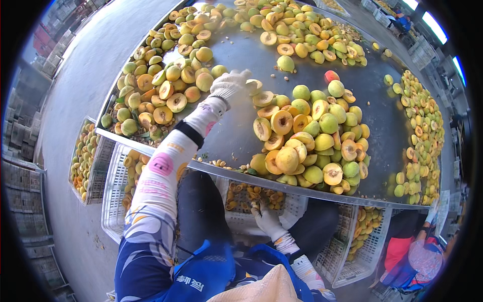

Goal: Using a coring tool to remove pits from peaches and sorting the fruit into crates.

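Note:
My left hand (230,85), in a white knitted glove, reaches over the metal table (234,124), its fingers beside a halved peach-like fruit (254,87) at the left tip of a fruit heap. The blurred fingers do not show whether they touch it. Halved and whole fruits (166,90) lie in another heap to its left. Below the table edge, my right hand (268,222), also gloved, is over a white plastic crate (241,222) of fruit halves. Its fingertips are at a fruit half (256,204); whether they grip it is unclear.
The table's raised metal rim (234,174) runs between my hands. White crates of fruit stand at left (113,192) and right (368,260) of my legs. More fruit heaps lie at the table's far side (294,22) and right end (422,132). A co-worker (419,256) sits at the right.

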A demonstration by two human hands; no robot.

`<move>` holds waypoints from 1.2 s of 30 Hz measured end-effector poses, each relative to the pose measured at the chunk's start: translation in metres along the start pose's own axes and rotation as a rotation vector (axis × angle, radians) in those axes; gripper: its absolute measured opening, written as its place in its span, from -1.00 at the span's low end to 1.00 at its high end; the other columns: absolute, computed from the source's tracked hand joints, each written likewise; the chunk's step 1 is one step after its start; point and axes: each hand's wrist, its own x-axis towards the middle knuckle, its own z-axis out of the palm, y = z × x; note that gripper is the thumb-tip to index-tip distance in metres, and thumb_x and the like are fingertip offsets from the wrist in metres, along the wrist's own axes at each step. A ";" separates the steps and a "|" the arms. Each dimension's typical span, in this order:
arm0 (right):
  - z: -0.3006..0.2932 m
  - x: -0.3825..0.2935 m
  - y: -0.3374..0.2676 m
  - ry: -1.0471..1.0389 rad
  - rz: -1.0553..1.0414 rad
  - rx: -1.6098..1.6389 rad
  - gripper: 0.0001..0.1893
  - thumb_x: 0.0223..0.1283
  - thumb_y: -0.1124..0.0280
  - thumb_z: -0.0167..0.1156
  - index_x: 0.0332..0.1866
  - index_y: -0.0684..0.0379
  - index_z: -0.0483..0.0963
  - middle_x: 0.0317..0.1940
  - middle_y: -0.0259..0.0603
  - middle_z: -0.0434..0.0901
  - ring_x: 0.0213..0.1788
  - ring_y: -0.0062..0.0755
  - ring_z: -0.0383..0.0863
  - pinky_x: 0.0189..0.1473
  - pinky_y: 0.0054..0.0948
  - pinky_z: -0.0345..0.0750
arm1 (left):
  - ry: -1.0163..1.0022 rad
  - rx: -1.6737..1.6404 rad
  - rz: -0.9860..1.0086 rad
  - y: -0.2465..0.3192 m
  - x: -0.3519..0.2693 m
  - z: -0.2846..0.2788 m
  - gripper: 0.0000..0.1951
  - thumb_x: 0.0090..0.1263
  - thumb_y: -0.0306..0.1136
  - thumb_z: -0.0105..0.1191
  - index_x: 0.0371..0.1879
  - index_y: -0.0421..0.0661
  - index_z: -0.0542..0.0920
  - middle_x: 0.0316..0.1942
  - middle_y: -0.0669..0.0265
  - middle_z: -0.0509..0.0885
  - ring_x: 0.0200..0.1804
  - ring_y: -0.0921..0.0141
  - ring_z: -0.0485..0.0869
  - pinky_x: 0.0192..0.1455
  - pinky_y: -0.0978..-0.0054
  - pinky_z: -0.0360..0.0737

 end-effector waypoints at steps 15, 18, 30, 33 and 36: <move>-0.049 -0.025 -0.047 0.261 -0.231 0.092 -0.78 0.33 0.30 0.07 -0.12 0.25 0.40 -0.57 -0.06 0.56 -0.53 0.00 0.57 -0.45 -0.28 0.49 | -0.193 -1.640 -0.422 -0.006 -0.134 -0.051 -0.51 0.37 0.07 0.04 0.04 -0.09 0.46 -0.28 0.22 0.63 -0.32 0.29 0.69 -0.48 0.46 0.63; -0.093 -0.036 -0.117 0.138 -0.211 0.465 -0.84 0.36 0.38 0.08 -0.20 0.27 0.40 -0.61 -0.11 0.47 -0.57 -0.43 0.51 -0.50 -0.42 0.42 | 0.097 -1.363 -0.147 -0.038 -0.166 0.012 -0.39 0.46 0.22 -0.28 0.03 -0.16 0.48 -0.25 0.17 0.64 -0.30 0.21 0.71 -0.52 0.40 0.63; -0.081 -0.035 -0.176 0.466 -0.471 0.035 -0.79 0.32 0.32 0.09 -0.29 0.25 0.31 -0.64 0.09 0.50 -0.51 0.16 0.57 -0.52 -0.07 0.46 | 0.267 -1.683 -0.335 0.061 -0.269 -0.033 -0.57 0.50 -0.03 -0.14 -0.02 -0.17 0.56 -0.19 0.25 0.65 -0.15 0.47 0.59 -0.02 0.54 0.52; -0.075 -0.039 -0.175 0.381 -0.414 0.010 -0.79 0.33 0.32 0.09 -0.27 0.26 0.31 -0.64 0.10 0.50 -0.51 0.16 0.56 -0.52 -0.06 0.46 | 0.296 -1.632 -0.341 0.057 -0.274 -0.023 -0.65 0.49 -0.12 -0.06 -0.04 -0.16 0.58 -0.20 0.28 0.65 -0.20 0.51 0.58 -0.11 0.59 0.55; -0.063 -0.033 -0.162 0.374 -0.471 -0.040 -0.78 0.34 0.32 0.07 -0.30 0.26 0.31 -0.65 0.12 0.49 -0.51 0.17 0.57 -0.52 -0.05 0.47 | 0.372 -1.497 -0.367 0.061 -0.276 -0.008 -0.70 0.48 -0.18 -0.01 -0.05 -0.16 0.59 -0.20 0.36 0.64 -0.23 0.59 0.53 -0.16 0.64 0.51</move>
